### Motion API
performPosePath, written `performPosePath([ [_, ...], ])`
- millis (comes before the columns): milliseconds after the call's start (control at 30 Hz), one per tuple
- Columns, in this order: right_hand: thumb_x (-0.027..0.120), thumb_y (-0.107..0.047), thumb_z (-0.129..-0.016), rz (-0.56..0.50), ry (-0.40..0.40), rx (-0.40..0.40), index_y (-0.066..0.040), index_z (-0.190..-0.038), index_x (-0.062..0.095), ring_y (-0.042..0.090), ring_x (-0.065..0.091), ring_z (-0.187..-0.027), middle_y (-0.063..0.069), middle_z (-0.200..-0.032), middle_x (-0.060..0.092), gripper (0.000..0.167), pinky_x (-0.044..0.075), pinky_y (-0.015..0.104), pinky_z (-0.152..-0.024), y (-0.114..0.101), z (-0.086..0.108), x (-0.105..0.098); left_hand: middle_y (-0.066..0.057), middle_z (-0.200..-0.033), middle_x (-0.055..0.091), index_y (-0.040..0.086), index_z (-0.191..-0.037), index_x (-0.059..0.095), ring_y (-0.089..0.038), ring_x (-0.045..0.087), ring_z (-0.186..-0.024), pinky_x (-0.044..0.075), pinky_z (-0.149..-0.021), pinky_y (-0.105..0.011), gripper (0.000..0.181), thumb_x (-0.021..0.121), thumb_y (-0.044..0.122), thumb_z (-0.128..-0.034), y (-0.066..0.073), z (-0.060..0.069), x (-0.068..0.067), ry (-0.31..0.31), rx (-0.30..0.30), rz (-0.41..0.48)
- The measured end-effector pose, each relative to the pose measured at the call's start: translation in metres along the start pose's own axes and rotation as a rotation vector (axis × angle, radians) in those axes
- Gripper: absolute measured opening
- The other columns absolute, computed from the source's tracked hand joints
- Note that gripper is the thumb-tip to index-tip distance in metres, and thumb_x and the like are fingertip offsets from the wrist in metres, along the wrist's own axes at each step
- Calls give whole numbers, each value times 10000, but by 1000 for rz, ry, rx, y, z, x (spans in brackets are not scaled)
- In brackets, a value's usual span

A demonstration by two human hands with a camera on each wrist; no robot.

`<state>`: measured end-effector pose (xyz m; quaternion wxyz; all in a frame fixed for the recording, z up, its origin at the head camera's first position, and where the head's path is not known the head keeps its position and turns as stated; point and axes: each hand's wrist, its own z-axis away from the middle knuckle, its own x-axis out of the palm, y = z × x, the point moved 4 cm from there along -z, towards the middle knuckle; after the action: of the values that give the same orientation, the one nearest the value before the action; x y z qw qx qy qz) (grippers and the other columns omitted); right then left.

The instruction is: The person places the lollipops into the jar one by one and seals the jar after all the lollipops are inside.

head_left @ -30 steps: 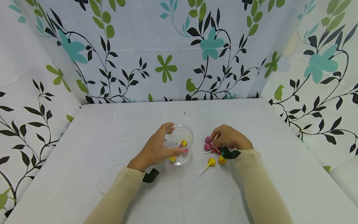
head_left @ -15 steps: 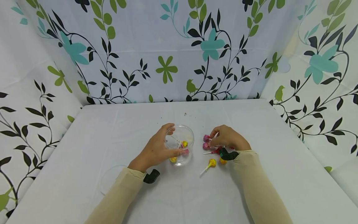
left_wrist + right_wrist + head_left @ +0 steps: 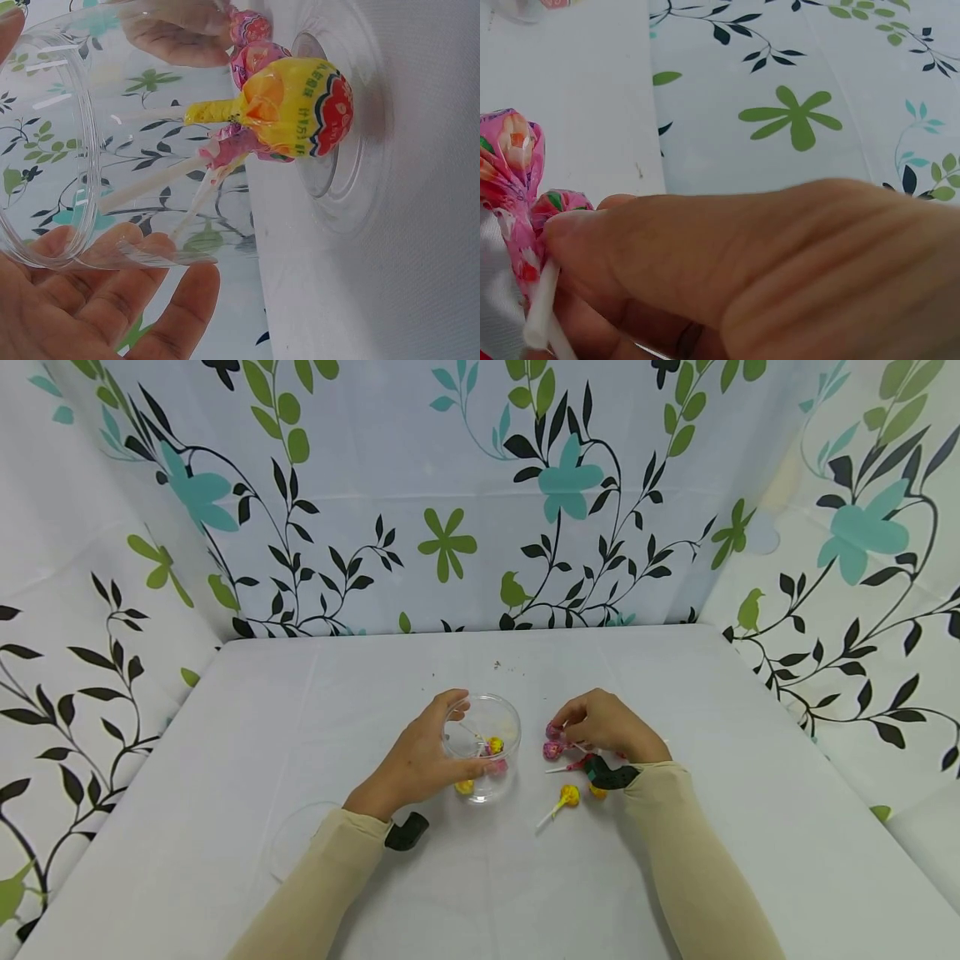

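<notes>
My left hand (image 3: 416, 760) holds a clear plastic jar (image 3: 86, 142) from its left side, thumb and fingers curved round the wall. Inside the jar are a yellow lollipop (image 3: 292, 109) and several pink ones, sticks toward the open mouth. To the right of the jar, my right hand (image 3: 611, 727) pinches a pink lollipop (image 3: 561, 202) between thumb and fingers, just below its wrapped head. Another pink lollipop (image 3: 511, 154) lies right beside it. The fingertips under the thumb are partly hidden in the right wrist view.
Nearer the person lie a yellow lollipop (image 3: 568, 796) and a second yellow one (image 3: 597, 792), partly covered by the right wrist. A red lollipop (image 3: 577, 764) shows beside that wrist. A clear round lid (image 3: 288, 843) lies by the left forearm. Patterned curtains (image 3: 480, 527) surround the white table.
My right fingers have shifted slightly left and come together on the upper pink lollipop, now partly covering it. The left hand and the jar have stayed put.
</notes>
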<state>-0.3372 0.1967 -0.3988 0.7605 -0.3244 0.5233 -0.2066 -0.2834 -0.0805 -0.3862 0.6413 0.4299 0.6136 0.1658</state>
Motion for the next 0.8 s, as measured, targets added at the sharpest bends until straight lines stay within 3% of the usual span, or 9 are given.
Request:
performPosePath([
  [300,744,-119,-902,7,-19,23,-99,-1112,754,246,638,-799,91,-978,702,211,553,329,-721,0,2,0,-50,-1541,533,222,-1583,324,-278,482,-1419,403,-1140,-611,1038,905,516,-775,0,0,-1,-5,8,3],
  [400,746,-70,-867,-13,-52,32,-72,-1111,715,240,635,-750,104,-950,673,246,562,318,-686,0,1,2,-69,-1545,530,215,-1584,324,-286,479,-1420,399,-1143,-613,1042,908,512,-773,0,0,-1,-4,9,7],
  [533,690,4,-828,6,-33,39,-62,-1104,693,225,596,-695,102,-894,648,284,519,297,-627,0,1,2,-76,-1554,523,216,-1586,323,-284,474,-1431,393,-1146,-620,1057,914,516,-764,0,1,-1,-6,-2,9],
  [667,702,-52,-848,53,-5,39,-85,-1081,705,223,564,-717,102,-897,634,235,459,298,-610,0,2,0,-61,-1560,518,225,-1587,321,-283,468,-1440,396,-1142,-627,1063,913,529,-758,0,1,-1,-7,-12,8],
  [800,767,-125,-852,46,-52,55,-85,-1065,704,224,602,-770,102,-925,644,225,496,303,-649,1,1,4,-60,-1561,516,228,-1586,321,-292,465,-1440,398,-1139,-632,1052,912,515,-766,0,0,0,-6,-7,7],
])
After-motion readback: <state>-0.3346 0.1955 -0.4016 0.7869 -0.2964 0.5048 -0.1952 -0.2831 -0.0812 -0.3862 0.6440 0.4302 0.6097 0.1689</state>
